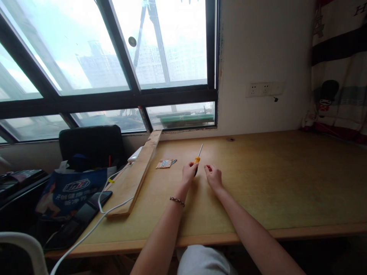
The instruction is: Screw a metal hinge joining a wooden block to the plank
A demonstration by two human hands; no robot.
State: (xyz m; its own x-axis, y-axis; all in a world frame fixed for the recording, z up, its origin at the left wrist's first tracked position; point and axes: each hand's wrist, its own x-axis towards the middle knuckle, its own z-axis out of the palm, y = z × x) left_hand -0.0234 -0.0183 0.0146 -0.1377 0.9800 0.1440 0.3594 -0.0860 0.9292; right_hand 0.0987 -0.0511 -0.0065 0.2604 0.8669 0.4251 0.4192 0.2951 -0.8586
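My left hand (189,171) is closed around a screwdriver (197,159) with a yellow and black handle, its metal shaft pointing up and away from me. To the right of it, my right hand (212,175) hovers above the table with its fingertips drawn together in a pinch. Whatever may be between those fingers is too small to make out. A small piece of brown cardboard (162,164) lies on the table beyond my left hand, with several small metal pieces (173,162) on and beside it, perhaps screws or bits.
Long wooden boards (134,179) lie along the left of the yellowish table (272,183). A white cable (99,215) runs over them. Beyond are a dark tablet-like device (82,217), a blue bag (76,191) and a black chair (91,143). Wall sockets (265,89) sit at the back.
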